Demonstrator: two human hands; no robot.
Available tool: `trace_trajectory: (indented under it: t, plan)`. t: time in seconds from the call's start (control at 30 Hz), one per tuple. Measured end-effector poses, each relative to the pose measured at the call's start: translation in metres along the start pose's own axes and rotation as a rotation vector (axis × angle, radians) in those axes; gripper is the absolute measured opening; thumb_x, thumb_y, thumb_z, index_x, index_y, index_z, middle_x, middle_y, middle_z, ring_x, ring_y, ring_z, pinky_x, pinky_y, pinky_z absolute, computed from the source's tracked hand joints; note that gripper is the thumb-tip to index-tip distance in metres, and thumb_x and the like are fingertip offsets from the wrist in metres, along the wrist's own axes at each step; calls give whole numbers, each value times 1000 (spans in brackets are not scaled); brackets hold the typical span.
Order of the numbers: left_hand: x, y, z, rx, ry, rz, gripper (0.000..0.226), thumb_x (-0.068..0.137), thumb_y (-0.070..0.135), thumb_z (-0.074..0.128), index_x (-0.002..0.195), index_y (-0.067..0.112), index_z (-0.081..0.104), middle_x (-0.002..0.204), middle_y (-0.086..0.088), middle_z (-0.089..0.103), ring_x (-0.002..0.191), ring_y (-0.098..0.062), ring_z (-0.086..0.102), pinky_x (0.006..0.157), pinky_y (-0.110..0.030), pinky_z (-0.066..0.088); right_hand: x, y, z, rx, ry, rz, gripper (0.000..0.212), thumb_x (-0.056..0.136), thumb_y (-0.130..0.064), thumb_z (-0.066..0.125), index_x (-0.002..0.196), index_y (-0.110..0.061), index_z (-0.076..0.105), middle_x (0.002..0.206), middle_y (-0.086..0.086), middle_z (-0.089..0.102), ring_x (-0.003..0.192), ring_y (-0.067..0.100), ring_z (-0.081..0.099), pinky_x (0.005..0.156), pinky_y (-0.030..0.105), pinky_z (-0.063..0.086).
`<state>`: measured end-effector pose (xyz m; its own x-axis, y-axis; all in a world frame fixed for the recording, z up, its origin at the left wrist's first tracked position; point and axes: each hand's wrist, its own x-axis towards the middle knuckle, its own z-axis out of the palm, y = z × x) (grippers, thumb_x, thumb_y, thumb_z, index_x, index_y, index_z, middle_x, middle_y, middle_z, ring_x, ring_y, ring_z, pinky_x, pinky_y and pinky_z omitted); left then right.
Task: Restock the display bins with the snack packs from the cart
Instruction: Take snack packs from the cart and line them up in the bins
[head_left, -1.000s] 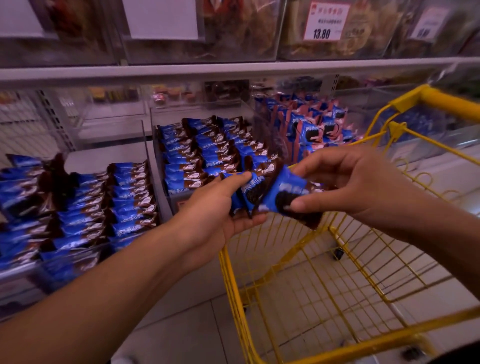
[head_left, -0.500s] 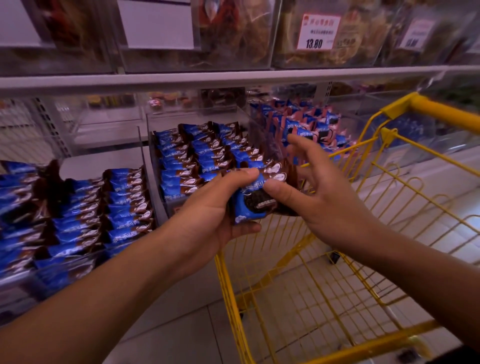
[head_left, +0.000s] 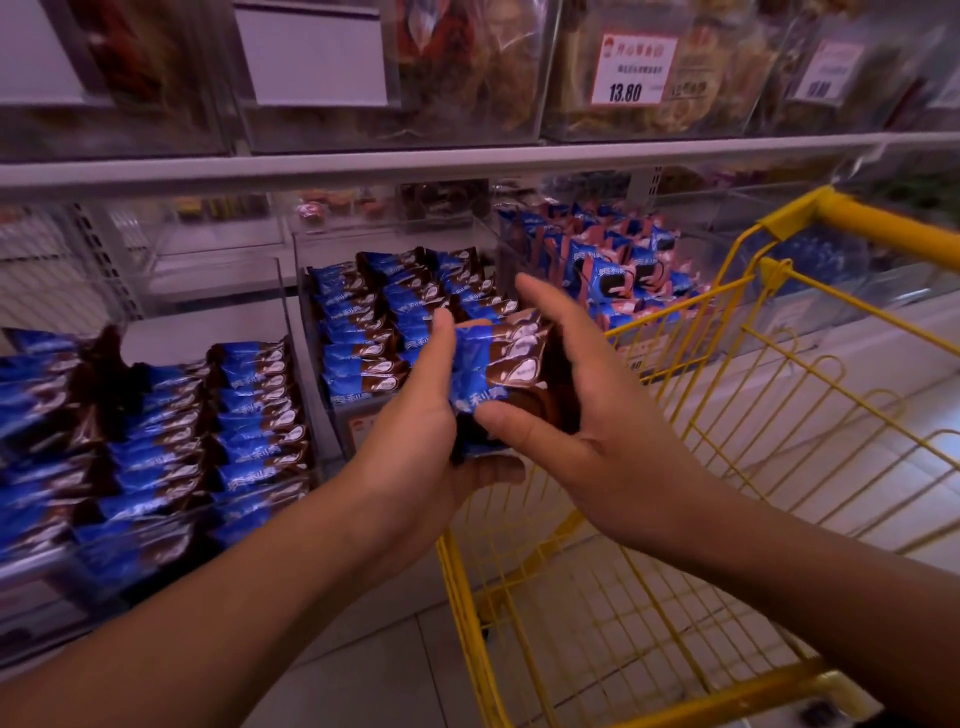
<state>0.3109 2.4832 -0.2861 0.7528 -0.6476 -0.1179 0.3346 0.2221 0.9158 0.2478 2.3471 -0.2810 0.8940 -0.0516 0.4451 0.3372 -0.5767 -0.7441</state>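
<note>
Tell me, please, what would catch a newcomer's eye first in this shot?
Most striking is the stack of blue-and-brown snack packs at centre, held between the left hand and the right hand. Behind them, the middle display bin holds neat rows of the same packs. To the right stands a bright yellow cart, its wire basket below the hands.

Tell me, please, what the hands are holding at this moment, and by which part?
A stack of blue-and-brown foil snack packs: left hand grips its left end, right hand its right end.
</note>
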Motion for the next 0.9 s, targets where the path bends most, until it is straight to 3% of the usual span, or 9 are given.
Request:
trace_trajectory:
  t: [0.1,0.2,0.27,0.4,0.47,0.6,0.7,0.8,0.9]
  plan:
    - [-4,2,-3,-30,-76,-46,69,90,77,24,115,34,71,118,-6,72,116,-31,64,84,-47,53,2,0,-6,-50,73,-142,99,76,-34,84,155,-18,27,142,-2,49,133,13,49,108,42,45]
    - [-5,1,-2,-111,-34,-65,65,91,74,33,107,28,76,115,-8,73,115,-33,64,98,-51,50,2,-1,-7,-101,45,-186,101,71,-35,87,153,-14,32,140,-1,51,132,13,50,107,40,47]
    - [-5,0,0,-115,53,-30,55,94,63,41,104,22,76,107,-8,75,100,-28,72,84,-45,59,3,-3,-6,-204,8,-215,92,71,-38,85,148,-13,42,137,-3,52,130,8,50,106,33,45]
    - [-6,-2,-1,152,240,90,39,97,54,45,103,26,70,90,1,78,82,-16,75,69,-33,60,4,-6,-6,-233,-36,-203,78,64,-33,92,129,-19,52,118,-9,58,109,9,60,91,28,52]
    - [-8,-1,-2,270,297,155,32,98,50,48,94,28,71,82,8,77,76,-10,74,60,-23,57,6,-9,-5,-307,-49,-206,79,61,-32,94,128,-19,52,114,-13,61,102,5,61,87,16,49]
    - [-27,17,-18,581,449,416,32,96,48,54,81,26,73,83,8,76,81,-8,71,73,-33,55,24,-33,9,-508,-99,-289,77,58,-30,91,127,-14,61,115,-4,65,103,8,61,91,5,38]
    - [-52,47,-54,888,462,601,53,91,64,44,75,22,71,67,7,71,64,-3,65,62,-36,52,45,-63,28,-376,-145,-245,66,53,-40,88,113,-27,65,98,-13,70,86,-1,66,77,7,46]
    - [-80,79,-108,1138,551,680,68,90,71,33,59,16,58,47,3,52,45,-5,48,49,-29,40,73,-80,60,10,-279,-109,54,51,-36,89,100,-22,71,87,-8,76,71,-1,68,67,14,53]
    - [-112,105,-177,1302,733,721,56,94,55,42,67,11,64,53,-3,60,54,-13,59,54,-36,46,105,-87,111,157,-498,15,63,42,-35,97,98,-15,74,90,5,78,73,9,67,71,25,56]
